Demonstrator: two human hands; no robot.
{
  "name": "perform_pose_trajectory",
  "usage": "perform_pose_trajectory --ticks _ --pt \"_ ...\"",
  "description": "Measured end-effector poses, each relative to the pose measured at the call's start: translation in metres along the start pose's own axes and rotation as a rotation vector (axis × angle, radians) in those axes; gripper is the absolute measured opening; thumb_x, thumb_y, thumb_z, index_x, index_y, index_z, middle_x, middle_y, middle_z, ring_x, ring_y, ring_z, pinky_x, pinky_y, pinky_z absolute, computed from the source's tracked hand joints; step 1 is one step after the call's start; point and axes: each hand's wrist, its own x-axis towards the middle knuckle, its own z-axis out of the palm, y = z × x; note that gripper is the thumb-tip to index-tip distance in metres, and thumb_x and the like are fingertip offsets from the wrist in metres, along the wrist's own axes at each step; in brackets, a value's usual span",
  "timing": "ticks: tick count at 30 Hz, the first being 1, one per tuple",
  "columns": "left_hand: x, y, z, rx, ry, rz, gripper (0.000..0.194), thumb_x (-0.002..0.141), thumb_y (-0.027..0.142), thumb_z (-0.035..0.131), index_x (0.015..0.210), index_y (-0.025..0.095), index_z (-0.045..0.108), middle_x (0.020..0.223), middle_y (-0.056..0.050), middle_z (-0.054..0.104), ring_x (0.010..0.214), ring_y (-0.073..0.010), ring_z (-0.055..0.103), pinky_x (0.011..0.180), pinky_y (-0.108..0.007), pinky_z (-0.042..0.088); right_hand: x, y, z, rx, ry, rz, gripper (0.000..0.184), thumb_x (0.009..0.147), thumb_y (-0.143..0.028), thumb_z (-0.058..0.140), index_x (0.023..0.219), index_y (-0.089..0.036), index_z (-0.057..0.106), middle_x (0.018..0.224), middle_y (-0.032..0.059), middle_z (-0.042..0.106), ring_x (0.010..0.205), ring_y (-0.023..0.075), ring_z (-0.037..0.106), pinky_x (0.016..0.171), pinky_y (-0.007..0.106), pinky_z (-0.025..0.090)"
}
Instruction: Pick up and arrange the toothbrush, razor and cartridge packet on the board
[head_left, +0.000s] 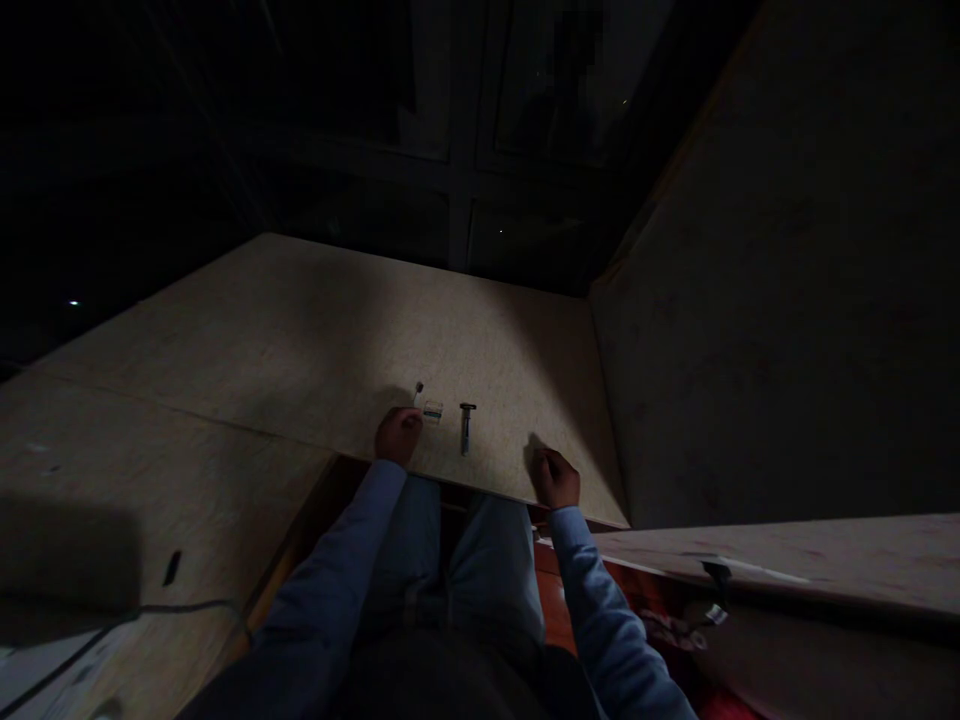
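Observation:
My left hand rests at the table's near edge with its fingers curled. Just beyond its fingertips lies a thin stick-like thing with a small dark head; I cannot make out whether the fingers hold its lower end. Right beside that hand is a small clear rectangular packet or case with a dark band. A razor lies a little further right, head away from me and handle toward me, touched by neither hand. My right hand is loosely closed over the table edge at the right, with nothing visible in it.
The pale table meets a wall on the right. A dark window frame stands behind it. At lower left are a cable and a small black object. My legs are below the edge.

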Motion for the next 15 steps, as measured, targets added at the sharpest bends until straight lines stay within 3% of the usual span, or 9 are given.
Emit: perform_pose_trajectory --ticks 6,11,15 --pt "0.007 0.021 0.016 0.077 -0.139 0.081 0.036 0.077 0.018 0.063 0.112 0.019 0.071 0.116 -0.009 0.069 0.092 -0.0195 0.069 0.092 -0.033 0.056 0.001 0.003 0.002 -0.025 0.015 -0.01 0.05 0.089 -0.055 0.046 0.096 -0.018 0.079 0.101 0.0139 0.079 0.092 0.0279 0.073 0.081 0.036 0.057" --pt "0.011 0.025 0.02 0.141 -0.212 0.127 0.047 0.076 0.013 0.065 0.122 0.019 0.067 0.13 -0.012 0.065 0.12 -0.0265 0.064 0.107 -0.039 0.051 0.0 0.002 0.003 -0.033 0.019 -0.014 0.05 0.089 -0.055 0.046 0.096 -0.017 0.078 0.098 0.0138 0.08 0.087 0.0279 0.074 0.08 0.037 0.057" --pt "0.018 0.024 0.018 0.181 -0.264 0.153 0.053 0.075 0.01 0.067 0.127 0.018 0.066 0.136 -0.013 0.065 0.128 -0.0267 0.06 0.112 -0.036 0.047 0.0 0.002 0.002 -0.032 0.016 -0.018 0.049 0.089 -0.055 0.046 0.096 -0.018 0.078 0.099 0.0128 0.08 0.087 0.027 0.073 0.079 0.035 0.057"
